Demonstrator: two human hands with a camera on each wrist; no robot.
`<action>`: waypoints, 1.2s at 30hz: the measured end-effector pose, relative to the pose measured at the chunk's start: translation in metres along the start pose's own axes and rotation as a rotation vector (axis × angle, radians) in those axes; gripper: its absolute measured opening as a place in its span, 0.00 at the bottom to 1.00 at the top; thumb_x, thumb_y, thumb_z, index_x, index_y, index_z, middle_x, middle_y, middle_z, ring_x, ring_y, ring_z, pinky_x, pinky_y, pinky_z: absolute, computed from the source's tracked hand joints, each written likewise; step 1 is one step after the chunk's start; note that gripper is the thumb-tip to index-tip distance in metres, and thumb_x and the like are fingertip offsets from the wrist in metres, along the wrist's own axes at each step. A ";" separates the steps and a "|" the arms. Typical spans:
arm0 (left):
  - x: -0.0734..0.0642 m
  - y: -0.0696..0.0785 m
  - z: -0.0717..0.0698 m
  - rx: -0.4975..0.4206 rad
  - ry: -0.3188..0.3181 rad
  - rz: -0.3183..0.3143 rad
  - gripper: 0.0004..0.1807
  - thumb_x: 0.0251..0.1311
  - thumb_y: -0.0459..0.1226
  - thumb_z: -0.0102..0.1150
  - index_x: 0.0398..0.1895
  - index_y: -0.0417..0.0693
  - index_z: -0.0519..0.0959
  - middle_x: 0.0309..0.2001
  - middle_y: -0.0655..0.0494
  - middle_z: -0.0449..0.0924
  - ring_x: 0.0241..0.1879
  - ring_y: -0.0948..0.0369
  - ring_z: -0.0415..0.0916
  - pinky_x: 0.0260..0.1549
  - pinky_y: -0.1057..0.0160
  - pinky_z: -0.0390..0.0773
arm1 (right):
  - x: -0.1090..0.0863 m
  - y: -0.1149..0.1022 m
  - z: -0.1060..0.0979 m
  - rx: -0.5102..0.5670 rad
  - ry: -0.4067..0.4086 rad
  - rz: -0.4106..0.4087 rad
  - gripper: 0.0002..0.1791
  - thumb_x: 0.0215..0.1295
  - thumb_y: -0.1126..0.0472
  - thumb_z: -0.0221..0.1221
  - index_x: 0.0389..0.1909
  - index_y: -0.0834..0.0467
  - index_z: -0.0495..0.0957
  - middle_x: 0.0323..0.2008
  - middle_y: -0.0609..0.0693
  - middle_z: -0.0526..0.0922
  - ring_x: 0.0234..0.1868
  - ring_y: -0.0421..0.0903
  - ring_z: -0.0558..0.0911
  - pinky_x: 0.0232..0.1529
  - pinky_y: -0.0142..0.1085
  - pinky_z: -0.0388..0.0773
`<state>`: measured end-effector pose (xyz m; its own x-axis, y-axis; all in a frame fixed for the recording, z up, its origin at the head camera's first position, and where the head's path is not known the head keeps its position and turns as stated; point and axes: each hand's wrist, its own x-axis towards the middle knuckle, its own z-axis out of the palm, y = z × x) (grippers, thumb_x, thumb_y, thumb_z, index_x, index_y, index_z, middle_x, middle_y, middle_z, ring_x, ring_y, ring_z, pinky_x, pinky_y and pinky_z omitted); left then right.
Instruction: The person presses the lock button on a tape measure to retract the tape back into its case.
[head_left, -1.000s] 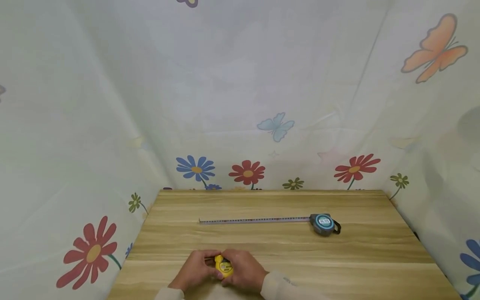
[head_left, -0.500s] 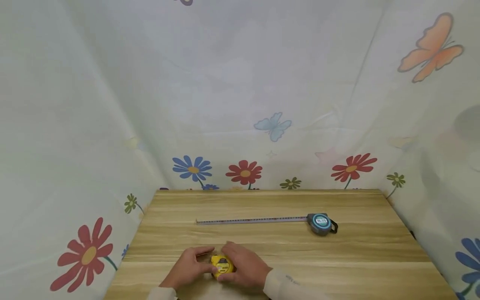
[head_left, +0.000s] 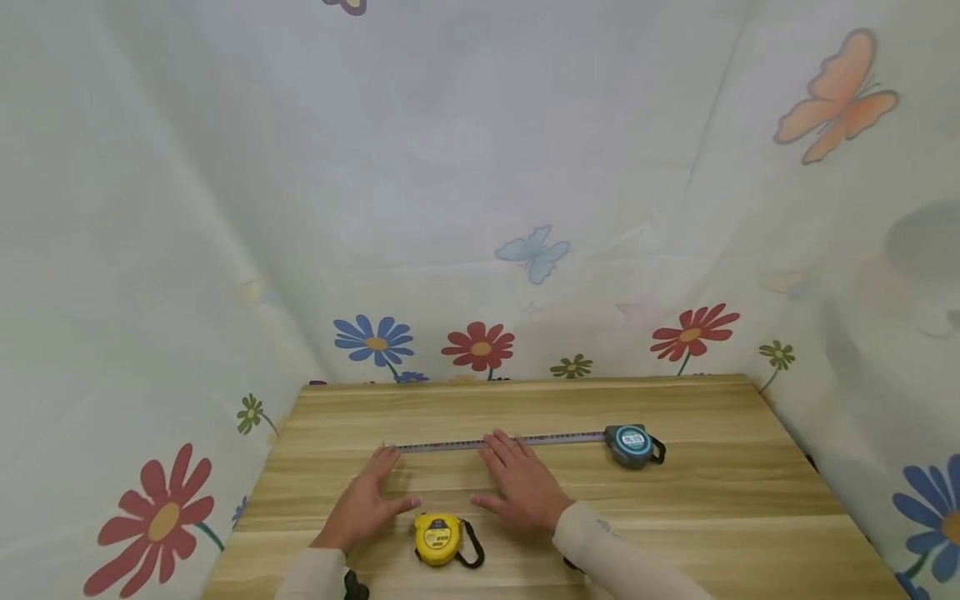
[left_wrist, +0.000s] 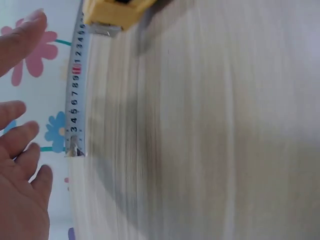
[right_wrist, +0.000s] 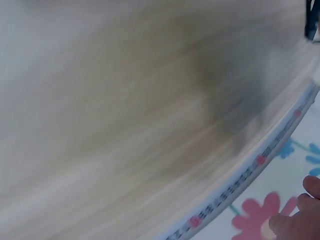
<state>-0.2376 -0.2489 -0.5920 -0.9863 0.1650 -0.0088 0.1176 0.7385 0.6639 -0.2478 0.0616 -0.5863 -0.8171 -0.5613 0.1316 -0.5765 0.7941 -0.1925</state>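
Observation:
A yellow tape measure (head_left: 437,539) with a black wrist strap lies on the wooden table, blade in, between and in front of both hands. Behind it, a grey and teal tape measure (head_left: 632,444) lies with its blade (head_left: 442,447) drawn out to the left. My left hand (head_left: 362,507), fingers extended, reaches toward the hook end of that blade; the left wrist view shows its fingers (left_wrist: 20,137) apart from the blade. The fingertips of my right hand (head_left: 523,483) overlap the blade's middle in the head view; contact I cannot tell. Neither hand holds anything.
The wooden table (head_left: 705,533) meets a hanging cloth (head_left: 420,167) printed with flowers and butterflies at its back and sides. A small dark object (head_left: 356,586) shows by the left sleeve.
Both hands have let go of the yellow tape measure, which now lies on the table with its strap showing. The hands have moved forward and spread toward the drawn-out blade.

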 end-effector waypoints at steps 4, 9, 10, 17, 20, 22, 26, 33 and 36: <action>0.010 -0.007 -0.002 0.074 0.002 0.035 0.57 0.57 0.56 0.75 0.82 0.42 0.57 0.84 0.40 0.50 0.84 0.39 0.43 0.78 0.32 0.53 | -0.002 0.021 -0.005 -0.031 0.033 0.046 0.45 0.74 0.31 0.52 0.80 0.56 0.61 0.81 0.55 0.61 0.84 0.55 0.57 0.83 0.57 0.55; 0.019 -0.016 -0.005 0.084 0.026 0.031 0.59 0.57 0.55 0.75 0.83 0.40 0.54 0.83 0.38 0.49 0.82 0.36 0.47 0.76 0.32 0.57 | -0.007 0.049 -0.017 -0.059 0.050 0.117 0.46 0.74 0.31 0.53 0.79 0.59 0.62 0.80 0.58 0.63 0.83 0.57 0.59 0.82 0.58 0.56; 0.021 -0.017 -0.005 0.074 0.031 0.026 0.58 0.57 0.55 0.76 0.83 0.40 0.54 0.83 0.37 0.49 0.82 0.36 0.48 0.76 0.32 0.57 | -0.008 0.055 -0.018 -0.060 0.057 0.131 0.46 0.74 0.31 0.53 0.79 0.59 0.62 0.80 0.59 0.63 0.83 0.57 0.59 0.82 0.58 0.56; 0.031 -0.022 -0.008 -0.016 0.069 -0.069 0.55 0.59 0.49 0.76 0.83 0.44 0.55 0.83 0.38 0.51 0.80 0.36 0.52 0.75 0.32 0.60 | -0.027 0.097 -0.028 -0.021 0.041 0.241 0.45 0.76 0.34 0.53 0.80 0.61 0.59 0.81 0.60 0.60 0.84 0.60 0.56 0.82 0.60 0.53; 0.036 -0.026 -0.008 -0.059 0.080 -0.076 0.51 0.61 0.46 0.74 0.82 0.43 0.57 0.83 0.37 0.52 0.80 0.36 0.52 0.76 0.32 0.59 | -0.039 0.114 -0.033 -0.002 0.044 0.288 0.45 0.76 0.37 0.54 0.80 0.62 0.58 0.81 0.62 0.60 0.84 0.62 0.55 0.82 0.62 0.51; 0.039 -0.030 -0.007 -0.094 0.098 -0.090 0.48 0.62 0.44 0.74 0.81 0.42 0.59 0.82 0.37 0.56 0.80 0.36 0.53 0.76 0.33 0.59 | -0.048 0.124 -0.037 0.002 0.054 0.310 0.44 0.76 0.38 0.56 0.80 0.63 0.58 0.81 0.64 0.60 0.83 0.64 0.55 0.81 0.64 0.51; 0.041 -0.043 -0.008 -0.173 0.128 -0.147 0.43 0.64 0.41 0.71 0.79 0.41 0.62 0.77 0.32 0.63 0.77 0.35 0.59 0.74 0.34 0.63 | -0.064 0.141 -0.043 0.000 0.076 0.341 0.43 0.76 0.41 0.58 0.78 0.65 0.60 0.79 0.67 0.61 0.81 0.67 0.58 0.79 0.67 0.54; 0.047 -0.054 -0.007 -0.283 0.182 -0.166 0.37 0.64 0.34 0.70 0.75 0.36 0.67 0.73 0.30 0.69 0.71 0.35 0.71 0.68 0.39 0.75 | -0.079 0.166 -0.040 -0.008 0.117 0.323 0.42 0.73 0.40 0.61 0.75 0.66 0.65 0.72 0.69 0.68 0.74 0.69 0.68 0.75 0.64 0.64; 0.050 -0.054 -0.007 -0.307 0.182 -0.171 0.35 0.66 0.33 0.68 0.74 0.36 0.68 0.72 0.31 0.71 0.71 0.36 0.71 0.68 0.40 0.75 | -0.080 0.168 -0.037 -0.007 0.112 0.331 0.41 0.71 0.41 0.63 0.74 0.64 0.67 0.70 0.69 0.70 0.71 0.68 0.72 0.72 0.62 0.69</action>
<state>-0.2944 -0.2853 -0.6230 -0.9963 -0.0824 -0.0245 -0.0633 0.5108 0.8573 -0.2794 0.2490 -0.5933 -0.9549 -0.2442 0.1689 -0.2797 0.9307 -0.2358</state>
